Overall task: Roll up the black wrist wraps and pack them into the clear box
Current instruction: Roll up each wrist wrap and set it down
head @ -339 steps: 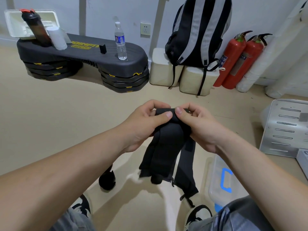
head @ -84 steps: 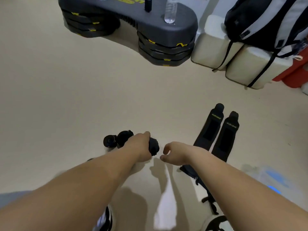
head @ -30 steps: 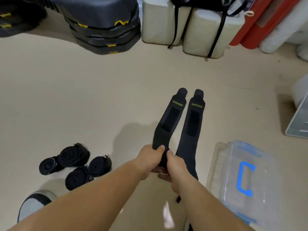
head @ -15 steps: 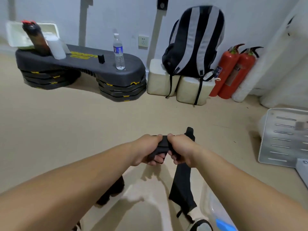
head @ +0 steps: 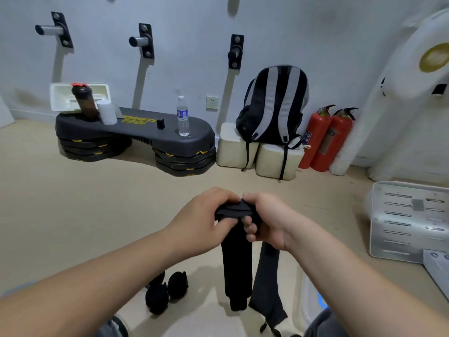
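Note:
Both my hands hold the top end of a black wrist wrap (head: 237, 263) in front of me, above the floor. My left hand (head: 206, 220) and my right hand (head: 266, 218) pinch its bunched top edge, and the rest hangs straight down. A second black wrap (head: 266, 283) hangs just right of it, its top hidden behind my right hand. Rolled black wraps (head: 167, 290) lie on the floor below my left forearm. A sliver of the clear box (head: 312, 300) with a blue handle shows at the bottom right, mostly hidden by my right arm.
A black step platform (head: 136, 135) with a water bottle (head: 182, 116) and a shaker stands against the far wall. A striped backpack (head: 273, 105) sits on cream blocks beside two red fire extinguishers (head: 325, 139). A white slotted panel (head: 408, 217) lies at right.
The view has tilted up a little since half a second ago. My hands have lifted the wrap's top end higher, so both wraps now hang free of the floor.

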Tool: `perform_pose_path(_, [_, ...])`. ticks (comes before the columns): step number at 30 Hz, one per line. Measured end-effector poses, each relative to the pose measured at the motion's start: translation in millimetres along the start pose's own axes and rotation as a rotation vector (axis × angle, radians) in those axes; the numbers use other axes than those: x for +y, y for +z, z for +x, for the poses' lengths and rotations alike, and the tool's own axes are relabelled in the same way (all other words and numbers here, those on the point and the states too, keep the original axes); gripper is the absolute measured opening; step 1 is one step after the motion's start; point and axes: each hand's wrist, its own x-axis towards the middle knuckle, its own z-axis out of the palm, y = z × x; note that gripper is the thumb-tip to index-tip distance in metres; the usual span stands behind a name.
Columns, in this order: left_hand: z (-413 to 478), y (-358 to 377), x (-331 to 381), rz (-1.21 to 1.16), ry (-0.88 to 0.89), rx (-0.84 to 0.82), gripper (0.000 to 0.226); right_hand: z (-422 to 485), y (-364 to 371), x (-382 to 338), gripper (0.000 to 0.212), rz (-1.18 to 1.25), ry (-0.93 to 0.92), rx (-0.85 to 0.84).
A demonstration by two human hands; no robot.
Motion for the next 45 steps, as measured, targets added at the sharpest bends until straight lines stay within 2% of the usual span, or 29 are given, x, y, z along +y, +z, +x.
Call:
perform_pose_path(3, [-1,5,-8,0.026,-0.055,-0.005,0.032,-1,-4,12,0.042,-0.085,0.059,-0.074])
perform_pose_path(5, [5,7,-11,0.001,-0.132,-0.013,0.029,4,-11,11,0.054,-0.402,0.010,0.004])
perform_pose_path(7, [13,11,-12,-0.064,-0.186,-0.010,0.025,11,-20,7,0.055,-0.623,-0.120,0.134])
perform_pose_path(9, [21,14,-10,-0.120,-0.224,-0.027,0.020,20,-32,1,0.045,-0.572,-0.250,0.183])
perform_pose_path(11, [28,14,-12,-0.179,-0.292,-0.057,0.018,24,-41,-4,0.038,-0.458,-0.303,0.134])
perform_pose_path(18, [47,3,-31,-0.416,-0.532,-0.105,0.014,28,-47,-13,0.047,-0.381,-0.327,0.020])
perform_pose_path(20, [48,3,-35,-0.426,-0.567,-0.116,0.014,31,-47,-12,0.037,-0.420,-0.349,0.030])
perform_pose_path(22, [47,6,-38,-0.427,-0.592,-0.124,0.014,34,-47,-10,0.018,-0.457,-0.374,0.045])
perform_pose_path(26, [44,9,-38,-0.458,-0.603,-0.135,0.016,35,-44,-8,0.015,-0.499,-0.359,0.032])
perform_pose_path(31, [40,11,-34,-0.429,-0.580,-0.125,0.016,33,-43,-8,0.013,-0.532,-0.324,0.096])
perform_pose_path(34, [39,13,-32,-0.397,-0.566,-0.113,0.016,30,-42,-8,0.016,-0.469,-0.294,0.118])
perform_pose_path(42, [36,18,-32,-0.364,-0.587,-0.084,0.017,27,-33,-7,0.026,-0.162,-0.146,0.023])
perform_pose_path(45, [36,16,-34,-0.384,-0.600,-0.067,0.017,30,-34,-4,0.023,-0.152,-0.157,-0.009])
